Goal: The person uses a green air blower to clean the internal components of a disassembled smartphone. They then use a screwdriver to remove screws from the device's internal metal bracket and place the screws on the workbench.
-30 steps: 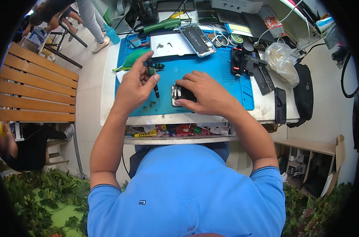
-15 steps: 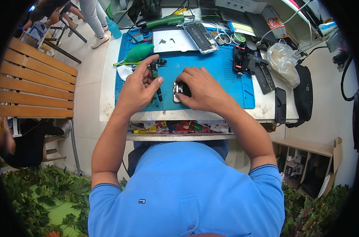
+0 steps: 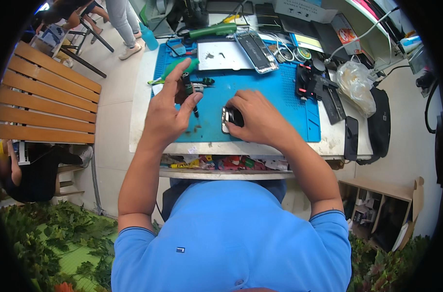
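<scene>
My left hand (image 3: pixel 165 117) is closed around a slim black and green screwdriver (image 3: pixel 188 85), its index finger raised along the handle and its thumb against it. The shaft slants down over the blue work mat (image 3: pixel 212 132); I cannot tell whether its tip touches. My right hand (image 3: pixel 263 119) grips a small phone-like piece with a silver, metallic edge (image 3: pixel 225 119) between thumb and fingers, low over the mat or on it. Most of that piece is hidden under the fingers. Beyond the hands lies an opened phone (image 3: pixel 256 52) with its insides showing, partly on a white sheet (image 3: pixel 214 62) with small dark parts.
A green blower bulb (image 3: pixel 194 64) lies behind my left hand. On the right are a black clamp-like device (image 3: pixel 304 82), a crumpled plastic bag (image 3: pixel 355 85), a dark phone (image 3: pixel 351 138) and a black pouch (image 3: pixel 378 124). A cluttered drawer (image 3: pixel 226 163) sits under the table edge.
The whole view has shifted, so the table appears slightly lower and farther right. The screwdriver's tip has come up closer to my left hand. My right hand keeps its hold on the small piece.
</scene>
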Available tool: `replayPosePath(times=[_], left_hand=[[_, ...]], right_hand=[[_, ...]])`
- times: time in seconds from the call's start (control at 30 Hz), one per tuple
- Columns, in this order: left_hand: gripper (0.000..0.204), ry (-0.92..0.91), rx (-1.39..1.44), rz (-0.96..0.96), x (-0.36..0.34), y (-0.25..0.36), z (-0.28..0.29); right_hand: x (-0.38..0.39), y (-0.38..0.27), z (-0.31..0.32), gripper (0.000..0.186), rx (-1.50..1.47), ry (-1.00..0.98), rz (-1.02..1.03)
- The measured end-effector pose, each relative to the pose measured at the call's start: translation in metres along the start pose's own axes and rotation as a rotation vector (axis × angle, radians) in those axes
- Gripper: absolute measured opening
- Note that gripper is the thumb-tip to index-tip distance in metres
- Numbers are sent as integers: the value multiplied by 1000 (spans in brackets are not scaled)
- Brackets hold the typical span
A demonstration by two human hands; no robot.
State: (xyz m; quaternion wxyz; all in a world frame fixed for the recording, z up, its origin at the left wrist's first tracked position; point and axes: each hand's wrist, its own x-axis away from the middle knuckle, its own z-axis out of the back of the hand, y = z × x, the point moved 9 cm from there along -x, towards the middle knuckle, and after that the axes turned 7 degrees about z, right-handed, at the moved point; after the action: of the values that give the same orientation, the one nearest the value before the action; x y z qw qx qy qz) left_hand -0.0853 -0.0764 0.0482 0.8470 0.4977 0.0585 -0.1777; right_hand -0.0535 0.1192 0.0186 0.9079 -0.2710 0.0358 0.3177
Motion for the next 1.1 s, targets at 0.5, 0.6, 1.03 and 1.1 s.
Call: replayPosePath(times=[0.5,0.6,1.03,1.1], left_hand=[[33,-250,-590,-134,-35,-21,14],[28,-300,-700,-166,-38,-28,5],[29,-196,-421,-190,-32,-1,18],[32,-204,-77,-83,-23,-5,19]], right_hand=[[2,3,-4,37,20,-3,9],[6,3,-3,38,14,29,26],[14,7,-5,41,8,58,-25],[12,7,-6,41,8,42,-10]])
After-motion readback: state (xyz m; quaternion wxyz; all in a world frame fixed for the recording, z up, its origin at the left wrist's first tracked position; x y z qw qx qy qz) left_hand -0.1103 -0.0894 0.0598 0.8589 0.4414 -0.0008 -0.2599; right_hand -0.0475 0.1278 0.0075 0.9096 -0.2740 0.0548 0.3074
